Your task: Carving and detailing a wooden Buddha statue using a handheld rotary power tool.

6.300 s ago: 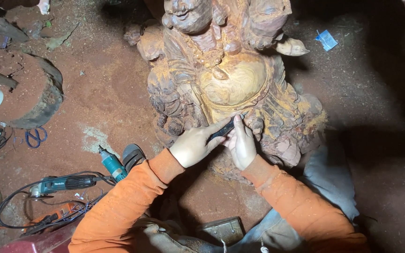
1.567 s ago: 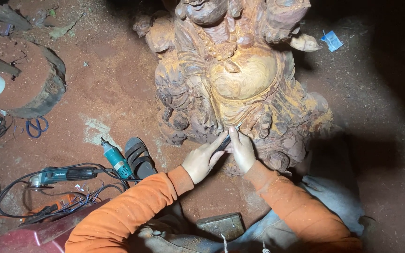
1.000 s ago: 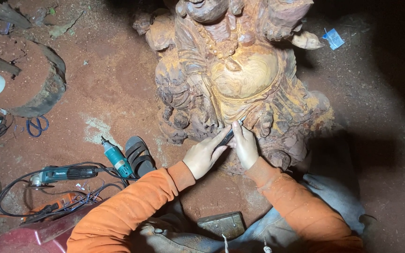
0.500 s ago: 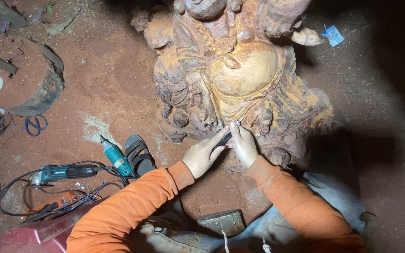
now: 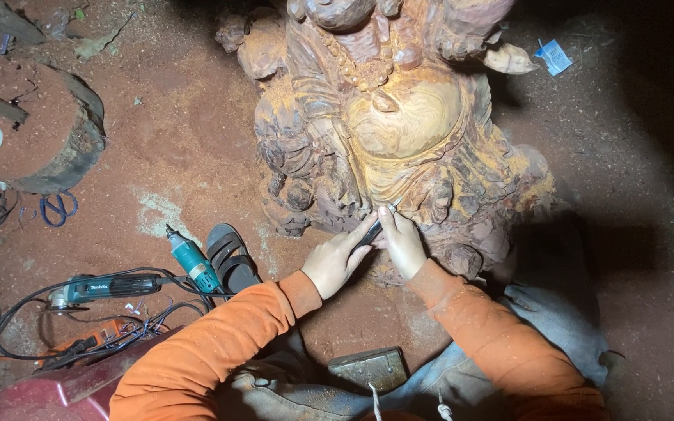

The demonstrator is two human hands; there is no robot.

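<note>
Both hands rest against the lower front of the wood carving point(image 5: 399, 132), which lies on the red dirt floor point(image 5: 165, 171). Left hand point(image 5: 337, 261) is closed around a dark chisel point(image 5: 371, 232); right hand point(image 5: 402, 243) presses its fingers on the tool's tip. A teal power tool point(image 5: 193, 261) and a sandal point(image 5: 232, 256) lie left of the left forearm.

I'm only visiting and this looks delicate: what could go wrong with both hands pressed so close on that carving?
The dark tool is gripped by the left hand while the right hand steadies its tip against the wooden statue; a slip could nick fingers or gouge the fine detail. The cables beside the sandal could snag a foot.
</note>
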